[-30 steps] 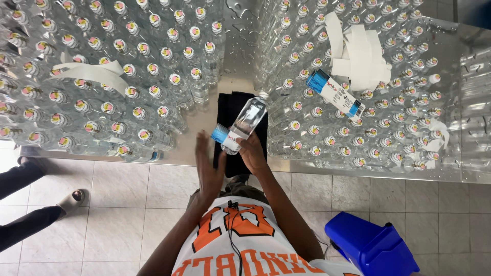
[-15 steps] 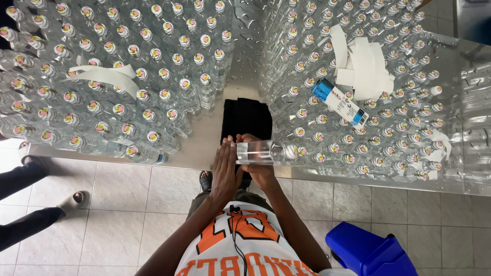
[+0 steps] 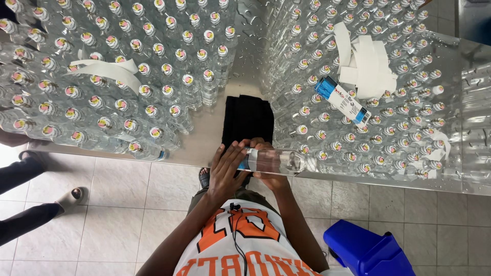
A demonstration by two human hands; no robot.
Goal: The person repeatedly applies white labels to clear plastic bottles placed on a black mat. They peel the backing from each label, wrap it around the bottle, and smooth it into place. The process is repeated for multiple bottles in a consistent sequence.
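Note:
I hold a clear plastic bottle lying sideways at the front edge of the metal table, its cap end pointing right. My right hand grips it from below. My left hand presses flat against the bottle's left part, where a blue label strip shows. A black cloth lies on the table just beyond my hands.
Dense blocks of upright capped bottles stand left and right of the cloth. White label backing strips and a blue-and-white label stack rest on the right block. A blue bin sits on the tiled floor; another person's feet at left.
The bottle swung from pointing away from me to lying sideways, cap to the right. My left hand moved from beside it onto its label end.

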